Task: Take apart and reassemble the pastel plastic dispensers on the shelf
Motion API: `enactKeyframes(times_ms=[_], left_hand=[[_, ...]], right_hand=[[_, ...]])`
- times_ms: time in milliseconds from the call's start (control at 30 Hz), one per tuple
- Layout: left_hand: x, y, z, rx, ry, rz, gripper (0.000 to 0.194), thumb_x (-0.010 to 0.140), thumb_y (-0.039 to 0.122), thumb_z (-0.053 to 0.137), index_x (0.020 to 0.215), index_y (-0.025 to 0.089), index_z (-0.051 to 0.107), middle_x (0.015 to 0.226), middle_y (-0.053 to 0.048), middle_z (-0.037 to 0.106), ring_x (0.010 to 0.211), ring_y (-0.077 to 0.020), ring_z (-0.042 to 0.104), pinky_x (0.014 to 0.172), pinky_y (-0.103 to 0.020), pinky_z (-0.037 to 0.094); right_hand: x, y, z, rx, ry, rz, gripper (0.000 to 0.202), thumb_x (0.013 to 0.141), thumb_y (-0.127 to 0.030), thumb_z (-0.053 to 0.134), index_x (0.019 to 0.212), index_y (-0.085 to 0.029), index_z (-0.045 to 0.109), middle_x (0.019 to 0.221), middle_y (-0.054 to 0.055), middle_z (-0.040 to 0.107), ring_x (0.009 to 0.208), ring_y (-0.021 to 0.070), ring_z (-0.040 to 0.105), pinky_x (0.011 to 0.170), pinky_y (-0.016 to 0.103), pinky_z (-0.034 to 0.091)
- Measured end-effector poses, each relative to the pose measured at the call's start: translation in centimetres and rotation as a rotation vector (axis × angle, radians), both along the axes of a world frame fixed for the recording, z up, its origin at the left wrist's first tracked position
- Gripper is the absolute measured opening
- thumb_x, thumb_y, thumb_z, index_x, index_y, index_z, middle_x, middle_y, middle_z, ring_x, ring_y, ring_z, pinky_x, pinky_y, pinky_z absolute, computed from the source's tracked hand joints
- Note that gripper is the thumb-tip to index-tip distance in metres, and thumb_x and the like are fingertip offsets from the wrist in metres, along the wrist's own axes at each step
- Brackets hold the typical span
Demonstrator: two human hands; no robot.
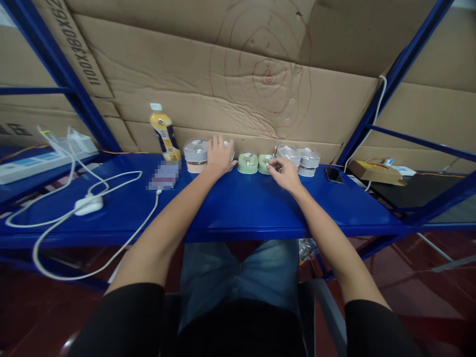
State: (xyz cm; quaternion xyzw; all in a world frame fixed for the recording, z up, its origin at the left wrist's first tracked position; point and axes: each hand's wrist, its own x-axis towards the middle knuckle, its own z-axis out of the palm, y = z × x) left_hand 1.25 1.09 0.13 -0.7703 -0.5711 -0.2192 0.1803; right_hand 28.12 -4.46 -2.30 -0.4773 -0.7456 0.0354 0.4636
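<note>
Small rounded containers stand in a row along the back of the blue shelf. My left hand (220, 157) lies over a clear-topped container (229, 145) left of the middle, fingers stretched across its top and thumb out to the right; most of that container is hidden. Beside it is a stacked container (196, 153) with a clear top and pale pink base. One light green container (248, 163) stands untouched between my hands. The fingers of my right hand (286, 173) are pinched at the right side of a second green container (264, 162).
Clear-and-grey containers (308, 159) stand behind and right of my right hand, near a black phone (333, 174). At left are a yellow bottle (164, 131), a blurred-out item (164, 176) and a white charger (88, 204) with looping cable. Cardboard (178, 74) walls the back.
</note>
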Motion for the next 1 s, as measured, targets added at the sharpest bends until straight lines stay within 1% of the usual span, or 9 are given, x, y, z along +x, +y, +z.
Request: enactKeyframes(times_ms=[133,300,467,567,633,733,800,900,1000], left_hand=[[-0.6,-0.1,-0.7,-0.078,0.023,0.005,0.077,0.099,0.036,0.073,0.166,0.012,0.044,0.173,-0.034,0.042,0.16,-0.0535,0.037,0.126,-0.07,0.032],[-0.5,-2.3,-1.4,-0.086,0.087,-0.049,0.073,0.1,0.025,0.067,0.168,0.013,0.042,0.175,-0.033,0.039,0.161,-0.0547,0.035,0.122,-0.074,0.035],[-0.7,-4.3,-1.1,-0.035,0.051,-0.122,0.077,0.097,0.012,0.06,0.171,0.01,0.04,0.175,-0.035,0.04,0.163,-0.0568,0.035,0.123,-0.08,0.034],[-1.1,-5.4,-0.9,0.028,0.044,-0.224,0.076,0.098,0.01,0.053,0.172,0.008,0.038,0.178,-0.033,0.038,0.167,-0.0538,0.032,0.128,-0.079,0.032],[-1.4,-6.2,-1.2,0.044,0.082,-0.383,0.075,0.098,0.01,0.053,0.172,0.009,0.039,0.18,-0.029,0.038,0.17,-0.0487,0.031,0.133,-0.074,0.032],[-1.5,-7.4,-2.2,0.006,0.179,-0.68,0.07,0.099,0.011,0.05,0.169,0.011,0.044,0.179,-0.025,0.044,0.171,-0.0417,0.034,0.138,-0.068,0.032],[-1.2,-8.0,-3.1,-0.024,0.206,-0.805,0.063,0.102,0.01,0.045,0.166,0.012,0.049,0.176,-0.024,0.048,0.171,-0.0389,0.036,0.139,-0.066,0.033],[-0.9,-8.4,-4.1,-0.066,0.174,-0.869,0.059,0.103,0.01,0.045,0.162,0.015,0.053,0.173,-0.023,0.052,0.17,-0.0377,0.038,0.139,-0.066,0.035],[-0.9,-8.3,-4.5,-0.1,0.084,-0.886,0.059,0.101,0.016,0.056,0.16,0.017,0.054,0.174,-0.024,0.051,0.167,-0.0397,0.044,0.136,-0.066,0.041]], right_hand=[[0.1,0.1,-0.1,0.002,-0.001,0.008,0.017,0.091,-0.039,0.069,0.089,-0.023,0.075,0.097,0.009,0.083,0.081,0.0252,0.072,0.084,0.046,0.063],[0.1,0.0,0.0,-0.002,0.014,0.006,0.018,0.091,-0.039,0.07,0.089,-0.023,0.077,0.096,0.01,0.082,0.081,0.0259,0.072,0.083,0.046,0.062],[0.1,0.0,0.0,-0.02,0.022,0.0,0.016,0.092,-0.037,0.069,0.089,-0.023,0.076,0.097,0.01,0.081,0.082,0.0259,0.072,0.085,0.047,0.062],[0.4,0.0,0.1,0.018,0.062,-0.022,0.02,0.094,-0.042,0.07,0.095,-0.022,0.076,0.101,0.011,0.081,0.088,0.0273,0.073,0.091,0.051,0.062],[0.6,0.0,0.2,0.045,0.096,-0.011,0.032,0.092,-0.05,0.076,0.11,-0.023,0.078,0.115,0.014,0.08,0.102,0.0316,0.075,0.097,0.054,0.063],[1.1,-0.5,0.6,0.023,0.057,0.155,0.075,0.08,-0.061,0.091,0.143,-0.027,0.07,0.151,0.016,0.07,0.137,0.039,0.067,0.113,0.058,0.059],[1.1,-0.9,0.7,-0.056,-0.037,0.323,0.098,0.072,-0.063,0.098,0.156,-0.028,0.063,0.165,0.016,0.061,0.151,0.0408,0.059,0.124,0.06,0.052],[0.7,-1.3,0.6,-0.211,-0.19,0.491,0.102,0.068,-0.061,0.101,0.157,-0.027,0.064,0.159,0.014,0.067,0.148,0.0411,0.064,0.126,0.061,0.051],[-0.1,-1.4,0.1,-0.268,-0.259,0.512,0.093,0.068,-0.059,0.102,0.149,-0.026,0.07,0.146,0.012,0.076,0.137,0.0396,0.071,0.122,0.06,0.054]])
